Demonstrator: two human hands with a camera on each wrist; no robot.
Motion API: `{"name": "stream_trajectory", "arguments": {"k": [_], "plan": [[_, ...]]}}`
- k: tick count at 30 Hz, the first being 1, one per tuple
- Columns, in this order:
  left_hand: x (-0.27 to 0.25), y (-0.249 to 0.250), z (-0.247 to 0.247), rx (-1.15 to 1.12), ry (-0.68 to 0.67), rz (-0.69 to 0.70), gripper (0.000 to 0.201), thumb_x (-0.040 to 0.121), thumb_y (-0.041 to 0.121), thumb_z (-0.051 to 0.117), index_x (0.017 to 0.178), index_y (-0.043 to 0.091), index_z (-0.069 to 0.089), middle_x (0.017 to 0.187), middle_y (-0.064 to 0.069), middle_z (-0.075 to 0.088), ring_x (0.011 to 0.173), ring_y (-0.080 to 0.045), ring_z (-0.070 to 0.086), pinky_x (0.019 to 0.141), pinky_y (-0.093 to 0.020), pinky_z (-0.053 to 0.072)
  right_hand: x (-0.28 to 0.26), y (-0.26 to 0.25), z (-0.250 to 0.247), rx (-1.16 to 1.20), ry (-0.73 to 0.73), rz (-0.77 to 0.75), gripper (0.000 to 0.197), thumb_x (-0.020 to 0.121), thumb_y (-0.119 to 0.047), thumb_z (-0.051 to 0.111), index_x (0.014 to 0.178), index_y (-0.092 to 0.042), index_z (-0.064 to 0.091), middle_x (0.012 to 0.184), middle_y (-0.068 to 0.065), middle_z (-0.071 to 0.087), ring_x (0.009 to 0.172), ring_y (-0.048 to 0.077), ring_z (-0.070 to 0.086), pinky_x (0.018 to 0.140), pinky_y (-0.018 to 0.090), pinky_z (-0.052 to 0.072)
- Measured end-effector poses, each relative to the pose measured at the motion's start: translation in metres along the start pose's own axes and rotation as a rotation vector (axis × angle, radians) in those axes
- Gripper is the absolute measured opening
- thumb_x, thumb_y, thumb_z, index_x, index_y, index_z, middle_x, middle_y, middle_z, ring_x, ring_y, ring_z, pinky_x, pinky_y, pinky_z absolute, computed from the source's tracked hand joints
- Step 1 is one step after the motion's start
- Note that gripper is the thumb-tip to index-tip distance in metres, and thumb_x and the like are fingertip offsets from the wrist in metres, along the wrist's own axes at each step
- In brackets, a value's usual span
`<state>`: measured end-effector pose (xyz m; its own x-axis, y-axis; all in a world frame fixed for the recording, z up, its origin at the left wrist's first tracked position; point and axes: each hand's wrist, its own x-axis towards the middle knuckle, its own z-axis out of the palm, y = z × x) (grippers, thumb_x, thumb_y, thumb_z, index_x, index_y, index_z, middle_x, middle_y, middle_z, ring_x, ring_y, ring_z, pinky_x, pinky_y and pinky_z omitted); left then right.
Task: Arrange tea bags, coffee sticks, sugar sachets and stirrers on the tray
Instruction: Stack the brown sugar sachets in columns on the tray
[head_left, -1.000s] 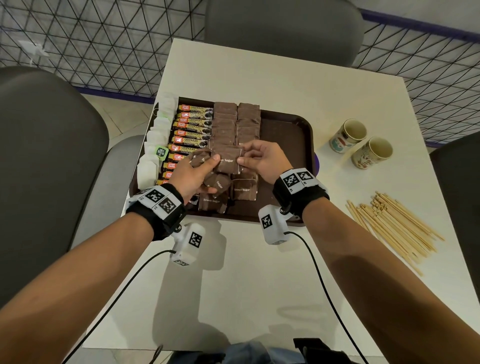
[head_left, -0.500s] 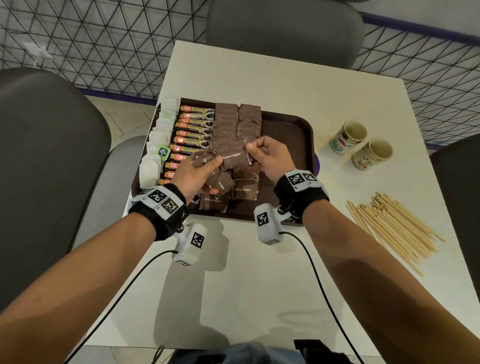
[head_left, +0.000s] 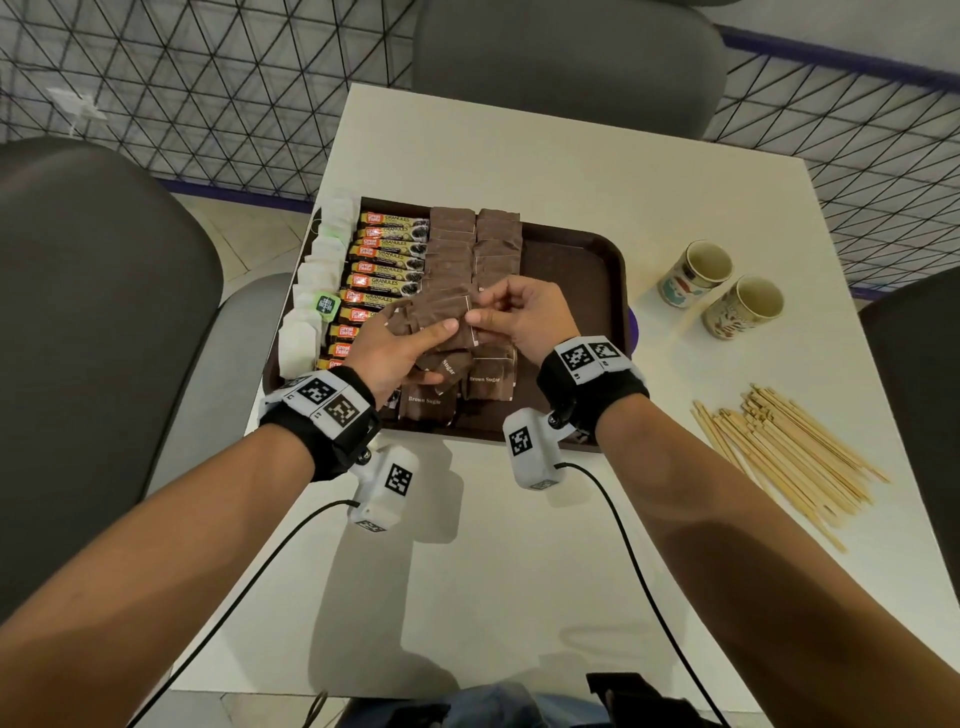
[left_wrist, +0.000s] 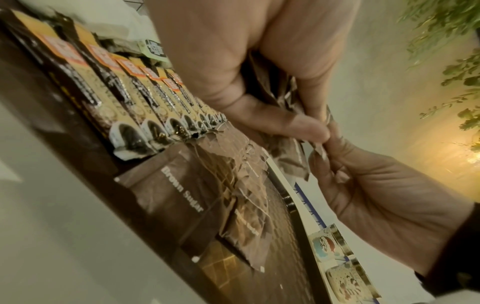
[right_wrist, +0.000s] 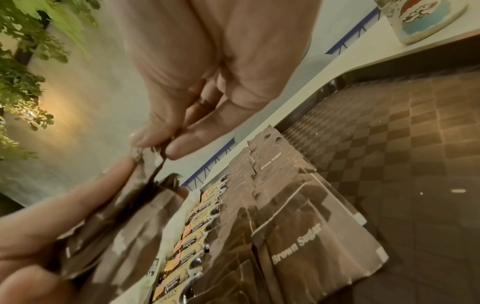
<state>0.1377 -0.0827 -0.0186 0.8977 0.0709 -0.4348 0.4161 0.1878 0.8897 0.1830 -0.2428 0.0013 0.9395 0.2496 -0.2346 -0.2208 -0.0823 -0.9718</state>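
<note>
moved: both hands sit a bit higher over the tray (head_left: 597, 244) vs a sec ago; the printed sachet face has turned out of sight.
left hand (head_left: 395, 353): grasping a bunch of sugar sachets (head_left: 431, 322), thumb on top.
right hand (head_left: 519, 317): thumb + forefinger pinching one sachet's edge, prob. peeling it off the bunch.
done: tea bags (head_left: 311, 291) along tray's left edge, coffee sticks (head_left: 384, 270) next, two sachet columns mid-tray.
left: loose sachets near tray's front edge; stirrers (head_left: 789, 457) on table's right side, off tray.
where: bunch held between both hands, above mid-tray.
</note>
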Motion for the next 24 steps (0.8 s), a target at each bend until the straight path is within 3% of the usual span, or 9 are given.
{"name": "stream_trajectory", "arguments": {"k": [2, 8, 12, 14, 18, 24], "plan": [[0.001, -0.001, -0.002, -0.007, 0.004, -0.003, 0.038, 0.083, 0.019, 0.072, 0.119, 0.017, 0.060, 0.101, -0.001, 0.071, 0.075, -0.010, 0.071, 0.046, -0.022, 0.051, 0.000, 0.001, -0.002, 0.044, 0.062, 0.007, 0.018, 0.077, 0.006, 0.070, 0.071, -0.008, 0.060, 0.075, 0.008, 0.060, 0.064, 0.016, 0.064, 0.056, 0.021, 0.057], [0.001, -0.005, -0.011, -0.045, 0.049, -0.014, 0.029, 0.085, 0.013, 0.069, 0.112, 0.016, 0.059, 0.097, -0.001, 0.070, 0.069, -0.008, 0.071, 0.042, -0.020, 0.050, 0.003, 0.005, -0.016, 0.052, 0.170, 0.027, 0.020, 0.084, -0.001, 0.066, 0.072, -0.010, 0.053, 0.084, 0.014, 0.054, 0.065, 0.012, 0.061, 0.055, 0.015, 0.054], [0.002, -0.006, -0.012, -0.037, 0.061, -0.005, 0.031, 0.086, 0.014, 0.068, 0.116, 0.013, 0.059, 0.101, -0.005, 0.071, 0.073, -0.009, 0.071, 0.042, -0.021, 0.051, 0.001, 0.012, -0.021, 0.022, 0.105, 0.039, 0.014, 0.087, 0.004, 0.060, 0.095, -0.006, 0.054, 0.073, 0.007, 0.055, 0.066, 0.006, 0.063, 0.059, 0.017, 0.056], [0.002, -0.005, -0.012, -0.032, 0.069, 0.004, 0.034, 0.087, 0.015, 0.068, 0.118, 0.012, 0.058, 0.102, -0.005, 0.071, 0.073, -0.008, 0.071, 0.043, -0.021, 0.051, -0.001, 0.019, -0.025, -0.072, 0.070, 0.066, 0.021, 0.088, 0.003, 0.060, 0.106, -0.008, 0.055, 0.074, 0.006, 0.055, 0.073, 0.011, 0.062, 0.061, 0.018, 0.057], [0.001, -0.005, -0.013, -0.041, 0.076, 0.009, 0.034, 0.087, 0.015, 0.067, 0.119, 0.011, 0.057, 0.098, -0.004, 0.071, 0.067, -0.007, 0.071, 0.042, -0.020, 0.050, -0.008, 0.036, -0.031, -0.243, 0.016, 0.177, 0.014, 0.088, -0.001, 0.062, 0.094, -0.012, 0.057, 0.081, 0.011, 0.060, 0.077, 0.017, 0.063, 0.059, 0.020, 0.057], [-0.001, -0.004, -0.011, -0.040, 0.068, 0.005, 0.028, 0.088, 0.013, 0.066, 0.114, 0.014, 0.058, 0.095, -0.001, 0.071, 0.069, -0.006, 0.071, 0.042, -0.020, 0.051, -0.019, 0.054, -0.031, -0.395, -0.047, 0.292, 0.019, 0.084, -0.003, 0.067, 0.075, -0.014, 0.054, 0.072, 0.010, 0.064, 0.070, 0.019, 0.065, 0.065, 0.029, 0.059]]}}
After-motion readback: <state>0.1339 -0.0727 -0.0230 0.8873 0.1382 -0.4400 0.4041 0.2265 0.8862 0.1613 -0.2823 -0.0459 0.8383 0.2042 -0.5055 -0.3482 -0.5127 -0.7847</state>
